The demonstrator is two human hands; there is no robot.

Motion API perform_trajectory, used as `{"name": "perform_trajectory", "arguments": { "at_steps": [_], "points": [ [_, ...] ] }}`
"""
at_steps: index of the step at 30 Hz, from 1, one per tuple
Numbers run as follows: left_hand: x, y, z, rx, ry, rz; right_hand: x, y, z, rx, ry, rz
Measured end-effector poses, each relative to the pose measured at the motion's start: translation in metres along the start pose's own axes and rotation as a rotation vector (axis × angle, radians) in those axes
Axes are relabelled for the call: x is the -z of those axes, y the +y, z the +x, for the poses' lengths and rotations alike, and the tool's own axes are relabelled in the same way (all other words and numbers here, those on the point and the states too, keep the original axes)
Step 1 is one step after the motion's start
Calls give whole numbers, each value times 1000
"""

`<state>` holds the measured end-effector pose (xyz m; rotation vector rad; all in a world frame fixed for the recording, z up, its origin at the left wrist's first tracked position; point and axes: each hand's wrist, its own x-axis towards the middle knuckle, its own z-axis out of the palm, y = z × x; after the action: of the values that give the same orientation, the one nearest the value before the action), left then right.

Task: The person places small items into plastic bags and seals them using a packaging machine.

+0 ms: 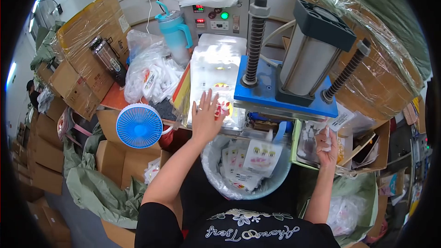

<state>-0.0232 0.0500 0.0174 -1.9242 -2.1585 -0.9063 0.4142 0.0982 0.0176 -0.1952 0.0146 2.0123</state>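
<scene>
My left hand (206, 115) lies flat with fingers spread on a stack of clear plastic packaging sheets (218, 64), over a red and yellow print. Right of the stack stands a press with a blue plate (287, 87). My right hand (327, 146) is closed at the green-edged box (295, 142), its fingers pinching a small white printed card (340, 118). Below the press, a tub lined with clear plastic (213, 174) holds several printed blister packs (262, 156). One pack stands at the tub's top.
A small blue fan (139, 125) is at the table's left edge. Behind it are a bag of white pieces (154, 78), a turquoise cup (176, 32) and a dark bottle (108, 59). A control box (213, 18) stands at the back. Cardboard boxes (117, 165) flank me.
</scene>
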Motion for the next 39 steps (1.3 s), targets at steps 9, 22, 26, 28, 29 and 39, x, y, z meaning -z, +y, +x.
{"name": "perform_trajectory", "arguments": {
  "at_steps": [9, 22, 26, 28, 29, 39],
  "points": [
    [31, 21, -50, -42, 59, -281, -25, 33, -24, 190, 52, -710],
    [2, 102, -114, 380, -391, -1001, -67, 154, -17, 188, -27, -1368],
    [0, 85, -119, 376, -406, -1019, -49, 158, -16, 76, -77, -1568],
    [1, 78, -120, 262, -514, -908, -30, 151, -11, 100, -161, -1688],
    [1, 80, -118, 257, -521, -911, -22, 148, -9, 197, -256, -1820],
    [-14, 120, -62, 798, -564, -1502, -36, 55, -2, -94, -46, -78]
  ]
}}
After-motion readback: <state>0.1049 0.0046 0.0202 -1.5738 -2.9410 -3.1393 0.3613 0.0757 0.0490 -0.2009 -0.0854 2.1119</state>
